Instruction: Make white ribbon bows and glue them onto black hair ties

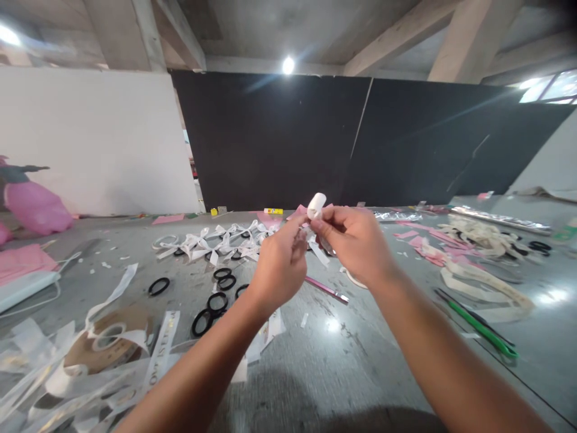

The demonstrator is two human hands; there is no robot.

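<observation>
A white ribbon loop (pixel 317 204) stands up between my two hands, near the middle of the view. My left hand (pixel 282 261) is closed on its lower left side, the fingertips partly hidden behind the hand. My right hand (pixel 360 240) pinches the ribbon from the right with thumb and forefinger. A short white ribbon tail (pixel 320 254) hangs below the fingers. Behind my left hand lies a pile of white ribbon bows (pixel 202 245). Several black rings (pixel 217 300) rest on the grey table (pixel 324 373) left of my left forearm.
A cardboard ribbon spool (pixel 130 322) with loose printed ribbon lies at the lower left. A pink pen (pixel 327 288) is below the hands. Green-handled tweezers (pixel 482 328) and cream ribbons (pixel 487 288) lie right. A yellow tube (pixel 273 211) sits at the back.
</observation>
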